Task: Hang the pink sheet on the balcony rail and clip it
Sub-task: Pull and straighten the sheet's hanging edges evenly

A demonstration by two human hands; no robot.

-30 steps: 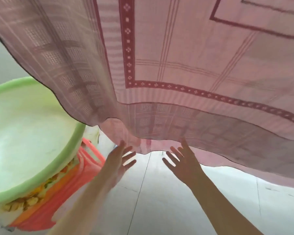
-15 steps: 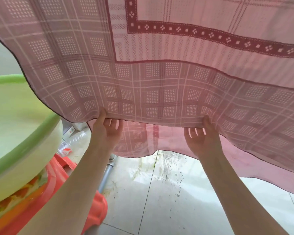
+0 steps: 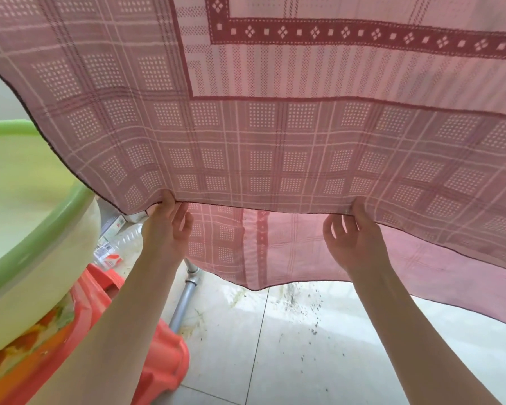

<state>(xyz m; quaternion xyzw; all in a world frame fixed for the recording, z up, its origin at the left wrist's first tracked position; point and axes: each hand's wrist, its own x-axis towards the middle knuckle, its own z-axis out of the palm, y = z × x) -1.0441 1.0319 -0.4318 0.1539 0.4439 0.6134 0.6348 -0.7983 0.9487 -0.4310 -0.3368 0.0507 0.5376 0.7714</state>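
Pink sheet (image 3: 275, 135) stretched overhead, filling upper view, second layer hanging behind. Left hand (image 3: 165, 229) and right hand (image 3: 354, 238) each pinch near hem, well apart, arms raised. Green basin (image 3: 27, 206) on orange stool (image 3: 161, 361) at left. Grey pipe (image 3: 184, 296) over tiled floor (image 3: 304, 346).

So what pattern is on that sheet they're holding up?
The pink sheet has a dotted-square check, plus a dark red band of white diamonds, clearest in the head view.
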